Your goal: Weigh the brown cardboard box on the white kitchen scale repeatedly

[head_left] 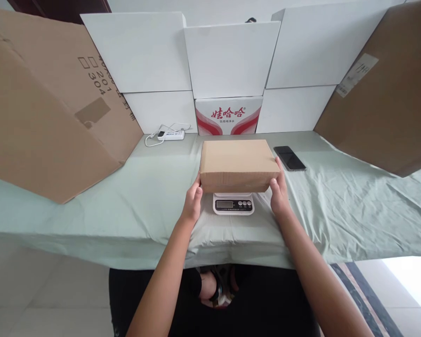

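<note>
Here, your landmark is the closed brown carton (pixel 237 164), which sits on top of the small white kitchen scale (pixel 233 204), covering its platform so that only the display and buttons show in front of it. Largest around it are the big brown cardboard sheets, one leaning well to the left of the carton (pixel 45 107) and one well to the right (pixel 389 93), and behind the carton a wall of white boxes (pixel 231 58) with a red-and-white printed box (pixel 228 115) at its foot; together they seem to screen off the work spot. The pale green cloth (pixel 126 206) lies under everything, giving the scale a flat bed. Just right of the carton lies a dark phone (pixel 289 157), and behind and left of it a white power strip (pixel 170 135) with its cord. Your left hand (pixel 192 201) cups the carton's near left corner, and your right hand (pixel 279 189) presses its right end, both half open with fingers on the cardboard, likely steadying it square on the scale.
</note>
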`<state>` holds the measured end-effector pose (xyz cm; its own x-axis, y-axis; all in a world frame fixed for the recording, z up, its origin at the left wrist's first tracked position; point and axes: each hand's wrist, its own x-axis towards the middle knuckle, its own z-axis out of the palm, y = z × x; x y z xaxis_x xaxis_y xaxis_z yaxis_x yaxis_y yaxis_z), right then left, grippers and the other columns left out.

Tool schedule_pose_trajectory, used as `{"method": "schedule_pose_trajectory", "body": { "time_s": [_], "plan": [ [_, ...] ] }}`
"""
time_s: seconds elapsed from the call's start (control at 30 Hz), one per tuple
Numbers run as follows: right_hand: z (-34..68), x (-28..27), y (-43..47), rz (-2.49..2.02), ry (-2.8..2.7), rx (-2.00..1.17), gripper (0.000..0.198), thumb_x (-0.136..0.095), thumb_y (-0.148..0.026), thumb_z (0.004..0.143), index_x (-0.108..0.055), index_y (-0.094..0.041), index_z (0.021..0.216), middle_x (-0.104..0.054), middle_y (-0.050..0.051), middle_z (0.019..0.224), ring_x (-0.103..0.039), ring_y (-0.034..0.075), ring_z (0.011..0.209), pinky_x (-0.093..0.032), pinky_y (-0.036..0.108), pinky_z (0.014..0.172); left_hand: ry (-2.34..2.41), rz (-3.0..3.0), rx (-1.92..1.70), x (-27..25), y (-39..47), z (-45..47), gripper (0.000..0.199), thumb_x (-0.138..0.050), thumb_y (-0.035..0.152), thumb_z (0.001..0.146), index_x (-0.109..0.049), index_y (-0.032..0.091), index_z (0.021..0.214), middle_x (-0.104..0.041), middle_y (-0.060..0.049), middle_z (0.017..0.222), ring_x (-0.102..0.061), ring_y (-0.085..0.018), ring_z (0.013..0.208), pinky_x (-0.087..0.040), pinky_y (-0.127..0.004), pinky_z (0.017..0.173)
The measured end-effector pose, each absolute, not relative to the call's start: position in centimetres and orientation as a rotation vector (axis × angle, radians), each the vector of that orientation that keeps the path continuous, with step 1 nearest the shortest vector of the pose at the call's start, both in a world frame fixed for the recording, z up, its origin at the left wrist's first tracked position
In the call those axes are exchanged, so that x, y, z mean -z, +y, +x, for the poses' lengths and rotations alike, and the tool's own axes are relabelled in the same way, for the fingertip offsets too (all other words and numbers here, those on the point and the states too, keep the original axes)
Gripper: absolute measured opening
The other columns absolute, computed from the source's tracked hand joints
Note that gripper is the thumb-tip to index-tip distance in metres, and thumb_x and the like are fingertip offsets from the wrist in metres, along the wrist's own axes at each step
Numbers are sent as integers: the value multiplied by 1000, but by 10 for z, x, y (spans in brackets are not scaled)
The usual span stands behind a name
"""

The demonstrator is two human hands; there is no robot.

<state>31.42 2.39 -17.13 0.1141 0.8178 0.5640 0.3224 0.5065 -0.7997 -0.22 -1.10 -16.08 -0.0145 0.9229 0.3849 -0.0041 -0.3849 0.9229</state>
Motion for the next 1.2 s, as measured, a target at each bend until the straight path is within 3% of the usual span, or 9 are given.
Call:
{"method": "schedule_pose_trajectory", "body": {
  "time_s": [0.13, 0.27, 0.47, 0.73, 0.87, 1.0, 1.2],
  "plan": [
    [315, 170, 24, -1023, -1473, -435, 89, -56, -84, 110, -48, -36, 184, -51, 9, 191, -40, 43, 183, -29, 67, 153, 997, 1450, -1523, 162, -12, -4, 103, -52, 101, 99, -67, 28, 171, -63, -14, 182, -42, -43, 182, -28, -58, 154],
    [314, 167, 23, -1010, -1445, -410, 90, -56, -84, 109, -47, -35, 184, -53, 11, 189, -37, 45, 184, -29, 71, 152, 1005, 1385, -1554, 169, -13, -6, 97, -52, 97, 103, -64, 29, 172, -56, -11, 188, -41, -40, 183, -31, -56, 154],
    [311, 164, 19, -1012, -1463, -441, 86, -55, -84, 110, -52, -35, 182, -56, 9, 188, -41, 45, 182, -29, 72, 153, 961, 1435, -1525, 169, -13, -6, 92, -49, 94, 106, -72, 28, 164, -67, -13, 178, -49, -42, 178, -37, -58, 151],
    [308, 134, 89, -866, -1480, -491, 90, -51, -90, 108, -35, -48, 186, -40, -3, 197, -31, 38, 187, -25, 68, 155, 897, 1462, -1575, 122, 58, -8, 92, -58, 96, 102, -76, 23, 155, -71, -15, 173, -53, -42, 176, -43, -57, 147],
    [291, 138, 140, -898, -1365, -578, 107, -56, -97, 99, -37, -38, 186, -38, 4, 198, -25, 39, 189, -19, 66, 157, 968, 1364, -1521, 134, 114, -1, 98, -56, 103, 96, -77, 23, 148, -77, -16, 165, -56, -44, 173, -45, -59, 145],
    [277, 163, 156, -918, -1285, -636, 123, -64, -99, 89, -39, -25, 184, -40, 14, 196, -30, 42, 186, -13, 63, 158, 1126, 1294, -1510, 165, 129, 1, 94, -54, 99, 100, -73, 22, 153, -72, -18, 171, -55, -42, 174, -43, -58, 147],
    [279, 180, 157, -995, -1339, -669, 108, -58, -93, 96, -38, -34, 184, -37, 5, 198, -30, 40, 186, -16, 65, 158, 1164, 1219, -1487, 183, 127, -1, 85, -57, 94, 104, -75, 24, 148, -75, -15, 167, -62, -40, 167, -44, -57, 146]
  ]
}}
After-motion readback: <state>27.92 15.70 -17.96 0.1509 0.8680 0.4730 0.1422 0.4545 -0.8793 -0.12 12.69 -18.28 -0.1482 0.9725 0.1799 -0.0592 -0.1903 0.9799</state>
